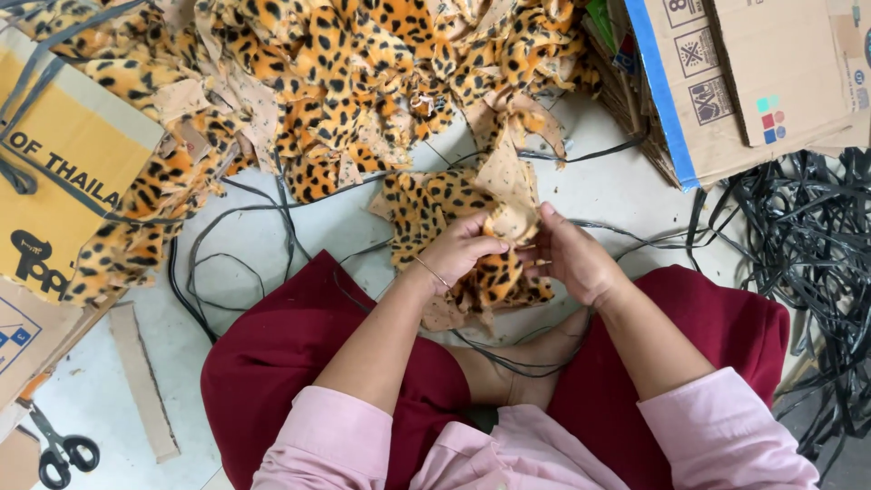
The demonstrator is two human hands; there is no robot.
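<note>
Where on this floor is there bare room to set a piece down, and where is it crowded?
Bare floor lies between the cardboard box and the right hand, crossed by thin cords. A smaller patch sits between the scissors and the left knee. Crowded: the leopard fabric pile ahead, and the black strap tangle at right.

We see a bright, even overhead light, soft shadows under the forearms, no glare, sharp focus, and slight wide-angle bending at the edges.
</note>
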